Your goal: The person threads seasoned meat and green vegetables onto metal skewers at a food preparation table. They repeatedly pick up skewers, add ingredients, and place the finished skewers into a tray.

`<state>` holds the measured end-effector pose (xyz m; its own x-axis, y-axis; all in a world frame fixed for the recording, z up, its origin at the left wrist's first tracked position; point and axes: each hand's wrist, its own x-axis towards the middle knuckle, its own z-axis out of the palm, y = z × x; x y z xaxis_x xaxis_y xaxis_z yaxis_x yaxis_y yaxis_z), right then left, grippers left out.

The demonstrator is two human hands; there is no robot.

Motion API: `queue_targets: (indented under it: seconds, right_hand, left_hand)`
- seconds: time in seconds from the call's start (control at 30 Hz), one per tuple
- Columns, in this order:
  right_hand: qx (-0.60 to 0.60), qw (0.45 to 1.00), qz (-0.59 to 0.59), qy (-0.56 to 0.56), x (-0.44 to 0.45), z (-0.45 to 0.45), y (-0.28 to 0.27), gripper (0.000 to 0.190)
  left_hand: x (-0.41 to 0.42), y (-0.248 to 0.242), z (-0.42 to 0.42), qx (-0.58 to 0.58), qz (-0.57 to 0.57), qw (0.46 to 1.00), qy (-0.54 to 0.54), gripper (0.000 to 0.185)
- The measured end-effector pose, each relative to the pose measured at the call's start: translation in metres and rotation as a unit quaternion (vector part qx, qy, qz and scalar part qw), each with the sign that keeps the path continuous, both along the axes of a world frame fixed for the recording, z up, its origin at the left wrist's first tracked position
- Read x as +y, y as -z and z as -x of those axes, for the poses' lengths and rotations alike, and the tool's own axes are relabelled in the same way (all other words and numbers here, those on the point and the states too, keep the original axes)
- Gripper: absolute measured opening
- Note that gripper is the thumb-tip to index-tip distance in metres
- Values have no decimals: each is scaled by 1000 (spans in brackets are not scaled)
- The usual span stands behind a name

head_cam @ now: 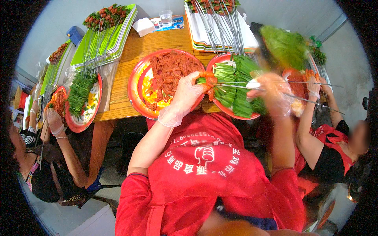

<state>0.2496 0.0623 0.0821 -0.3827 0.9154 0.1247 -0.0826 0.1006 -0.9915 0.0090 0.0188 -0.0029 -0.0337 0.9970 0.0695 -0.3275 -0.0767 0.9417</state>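
Note:
My left hand (189, 91), in a clear plastic glove with orange-stained fingertips, pinches strips of red marinated meat (210, 85) and some green stalks. Two thin metal skewers (248, 86) run from this bundle to the right. My right hand (270, 91), gloved and blurred, is around the skewers, over the right plate. Below my left hand stands a red-rimmed plate (133, 97) with a heap of marinated meat strips (174, 67). Cut green stalks, perhaps chives (242, 97), lie in rows on a second red-rimmed plate (217, 105).
Stacked trays (193, 38) at the back hold finished skewers, as do green trays (124, 38) at the back left. A plastic cup (166, 17) stands between them. Co-workers sit at left and right, their gloved hands (55, 121) near their own plates.

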Motion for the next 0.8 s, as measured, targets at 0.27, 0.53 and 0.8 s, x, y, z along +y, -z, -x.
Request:
queue_targets:
  seconds: [0.27, 0.53, 0.8]
  right_hand:
    - [-9, 999, -30, -10, -5, -2, 13, 19]
    - [-33, 996, -75, -14, -8, 0, 20, 19]
    - [-50, 998, -44, -7, -6, 2, 14, 18]
  left_hand:
    - [-3, -5, 5, -173, 45, 981, 70, 29]
    - [0, 2, 5, -175, 56, 979, 84, 28]
    - [-3, -10, 6, -117, 69, 989, 62, 27]
